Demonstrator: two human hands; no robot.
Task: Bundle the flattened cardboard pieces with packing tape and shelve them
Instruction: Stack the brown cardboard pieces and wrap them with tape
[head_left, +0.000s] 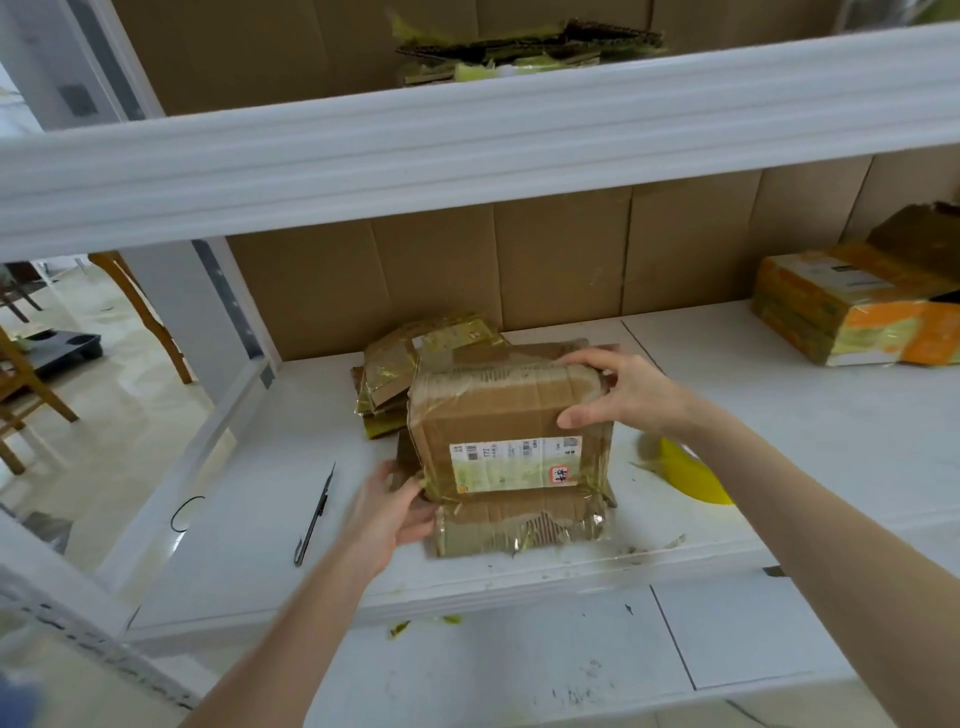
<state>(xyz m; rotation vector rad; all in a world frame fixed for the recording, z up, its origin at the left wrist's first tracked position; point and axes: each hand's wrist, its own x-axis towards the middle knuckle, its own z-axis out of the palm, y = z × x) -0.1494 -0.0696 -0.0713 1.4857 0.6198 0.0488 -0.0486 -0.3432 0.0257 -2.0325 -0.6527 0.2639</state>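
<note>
Fingers (582, 358) of left hand (395, 514) and right hand (628, 395) grip one taped cardboard bundle (498, 415) near the shelf's (831, 441) front edge; two other bundles (400, 374) lie farther back.

Slim black cutter (314, 512) near thin black loop (184, 512); wooden chairs (31, 384) left.

Head-worn view, close, downward onto shelf (737, 400).

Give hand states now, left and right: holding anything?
Left hand: grips the cardboard bundle at its lower left corner.
Right hand: grips the same bundle at its upper right edge, fingers over the top, thumb on the front.
</note>
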